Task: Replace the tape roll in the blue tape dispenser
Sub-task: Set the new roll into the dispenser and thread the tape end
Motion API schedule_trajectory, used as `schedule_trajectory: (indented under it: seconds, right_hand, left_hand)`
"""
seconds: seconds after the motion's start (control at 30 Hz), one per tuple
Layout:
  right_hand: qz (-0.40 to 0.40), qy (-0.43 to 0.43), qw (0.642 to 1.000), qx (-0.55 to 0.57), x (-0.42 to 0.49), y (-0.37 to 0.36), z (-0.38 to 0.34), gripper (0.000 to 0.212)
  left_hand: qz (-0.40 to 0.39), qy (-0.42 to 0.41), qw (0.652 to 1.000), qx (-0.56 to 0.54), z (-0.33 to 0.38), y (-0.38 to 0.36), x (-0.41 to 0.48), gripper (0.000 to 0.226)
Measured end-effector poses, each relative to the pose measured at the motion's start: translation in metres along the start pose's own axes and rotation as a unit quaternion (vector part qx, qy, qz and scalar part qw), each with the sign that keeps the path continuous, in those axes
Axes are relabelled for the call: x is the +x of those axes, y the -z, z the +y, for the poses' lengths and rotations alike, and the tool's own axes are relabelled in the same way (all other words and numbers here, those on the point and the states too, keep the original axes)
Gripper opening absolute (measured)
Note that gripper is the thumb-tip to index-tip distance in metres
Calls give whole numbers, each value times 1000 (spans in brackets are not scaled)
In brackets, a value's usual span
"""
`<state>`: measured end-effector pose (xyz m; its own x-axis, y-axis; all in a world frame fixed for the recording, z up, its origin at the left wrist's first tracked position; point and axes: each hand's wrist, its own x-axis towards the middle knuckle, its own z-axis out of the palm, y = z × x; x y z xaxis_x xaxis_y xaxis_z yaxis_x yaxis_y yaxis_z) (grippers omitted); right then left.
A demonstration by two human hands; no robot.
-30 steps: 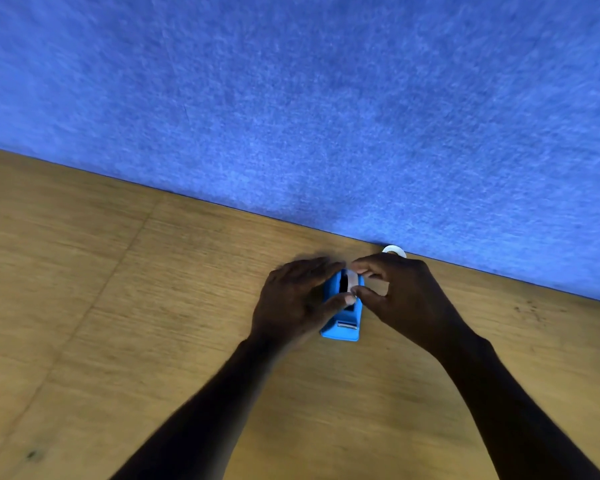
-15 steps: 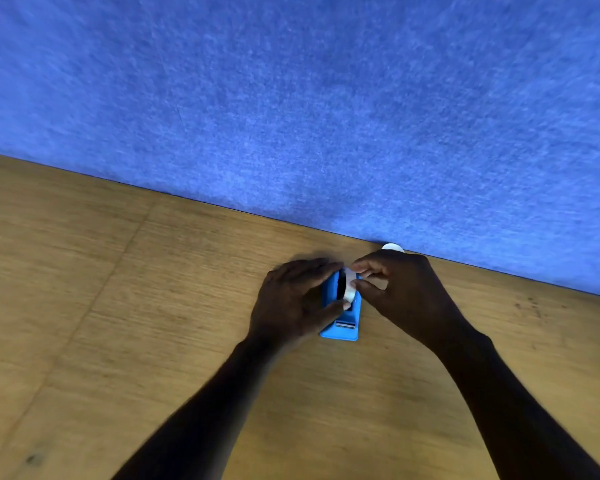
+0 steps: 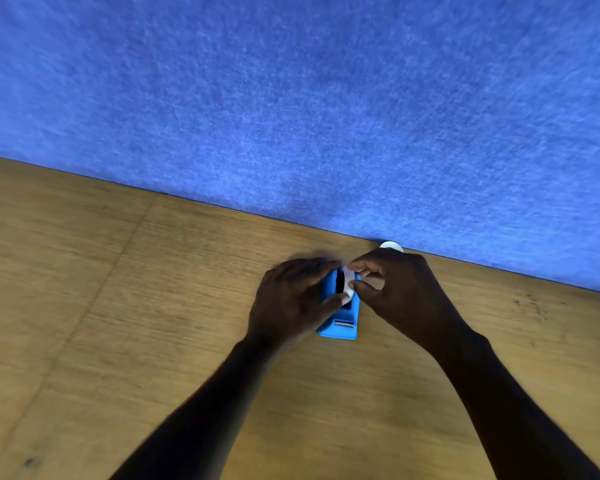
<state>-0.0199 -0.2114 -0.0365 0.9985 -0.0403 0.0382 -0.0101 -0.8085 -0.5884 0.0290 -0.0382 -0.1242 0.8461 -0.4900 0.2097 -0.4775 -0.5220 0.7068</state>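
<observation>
The blue tape dispenser [image 3: 340,327] stands on the wooden table [image 3: 153,323], its cutter end toward me. A white tape roll [image 3: 347,285] sits upright in its slot, with a dark gap beside it. My left hand [image 3: 291,299] wraps the dispenser's left side, thumb against the roll's near edge. My right hand [image 3: 402,289] pinches the roll from the right with thumb and forefinger. A second white roll [image 3: 391,245] lies by the wall behind my right hand, mostly hidden.
A blue felt wall [image 3: 326,116] rises along the far edge of the table, close behind the dispenser. Bare wood stretches to the left and in front of my arms.
My hands stay on the dispenser and roll. The right fingers have shifted a little on the roll, which shows slightly more above the slot than before.
</observation>
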Motion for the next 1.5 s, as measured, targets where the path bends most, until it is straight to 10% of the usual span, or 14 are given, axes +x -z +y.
schedule_trajectory:
  seconds: [1.5]
  right_hand:
    - [-17,-10,1000,18,7,5,-3,15]
  left_hand:
    - [-14,16,999,40,7,3,-1,53]
